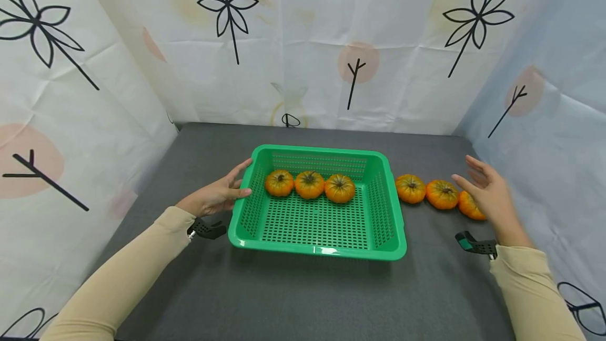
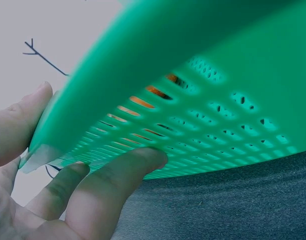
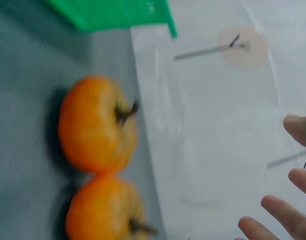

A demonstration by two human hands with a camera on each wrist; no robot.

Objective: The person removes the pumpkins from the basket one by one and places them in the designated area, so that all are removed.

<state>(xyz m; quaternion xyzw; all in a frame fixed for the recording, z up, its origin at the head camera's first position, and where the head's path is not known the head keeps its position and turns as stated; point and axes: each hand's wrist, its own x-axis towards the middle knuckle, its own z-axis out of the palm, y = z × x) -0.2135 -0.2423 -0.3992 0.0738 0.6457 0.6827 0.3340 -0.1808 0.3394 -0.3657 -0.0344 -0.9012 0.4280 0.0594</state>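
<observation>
A green perforated plastic basket [image 1: 314, 250] sits mid-table in the head view, with three small orange pumpkins [image 1: 310, 185] in a row inside it. My left hand [image 1: 213, 194] grips the basket's left rim. In the left wrist view the thumb [image 2: 23, 122] lies at the rim and the fingers [image 2: 110, 187] press the slotted outer wall. Right of the basket, three more pumpkins [image 1: 442, 194] stand in a row on the table. Over the rightmost pumpkin [image 1: 470, 207], partly hidden, my right hand [image 1: 494, 196] hovers with its fingers spread, holding nothing.
A dark grey cloth [image 1: 303, 299] covers the table. White curtains [image 1: 303, 41] with printed plants and pink dots close off the back and both sides. Each wrist wears a black camera mount [image 1: 208, 229].
</observation>
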